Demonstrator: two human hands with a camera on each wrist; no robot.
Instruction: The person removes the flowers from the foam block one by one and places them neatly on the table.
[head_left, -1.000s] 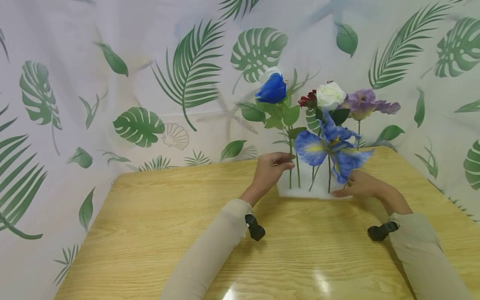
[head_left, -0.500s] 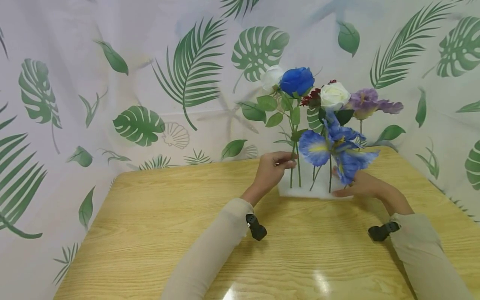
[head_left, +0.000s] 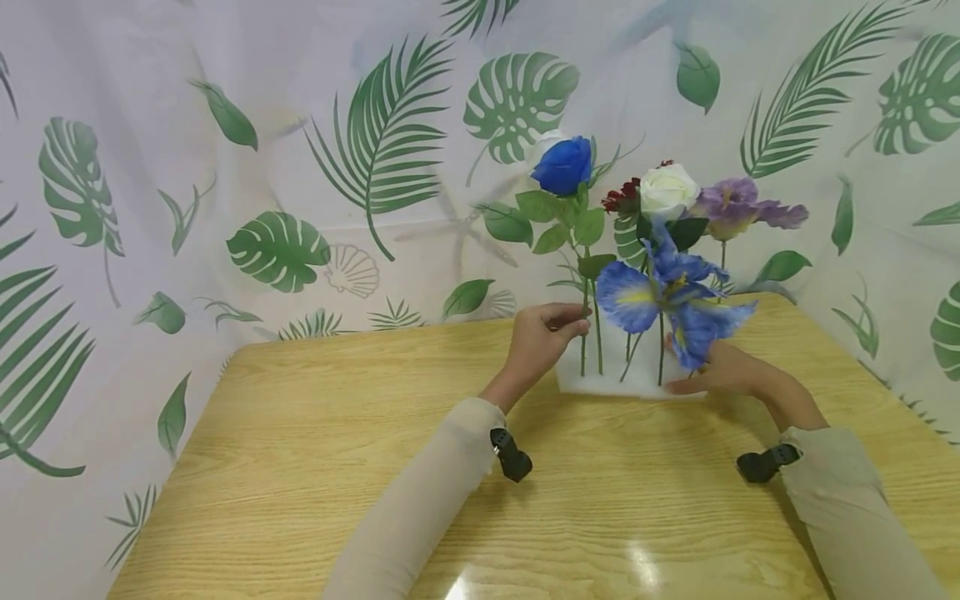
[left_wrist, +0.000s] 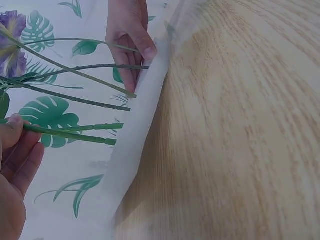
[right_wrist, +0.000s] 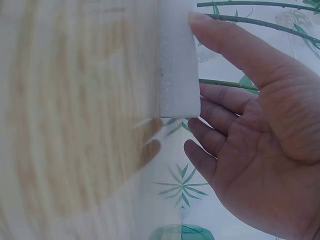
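Observation:
A blue rose [head_left: 562, 167] stands with its stem at the left end of a white foam block [head_left: 606, 387]. My left hand [head_left: 540, 337] pinches that green stem [left_wrist: 82, 136] between thumb and fingers, some way above the foam. At the block's right end, my right hand [head_left: 723, 371] rests with its thumb and fingers touching the foam's top edge. In the right wrist view, the thumb of the right hand [right_wrist: 270, 130] is nearly straight, and two fingertips extend past the block's end. Foliage and a blue iris [head_left: 626, 296] partly cover the right hand in the head view.
Also standing in the foam are a white rose [head_left: 667, 192], a dark red flower [head_left: 621, 198] and a purple iris [head_left: 727, 204]. Another white bloom [head_left: 542, 148] shows behind the blue rose. The wooden table [head_left: 337, 417] meets a leaf-patterned cloth [head_left: 300, 100] at its back edge.
The blue rose's head swung right and turned, then came back partly left, while my left hand kept hold of its stem. My right hand has stayed at the foam.

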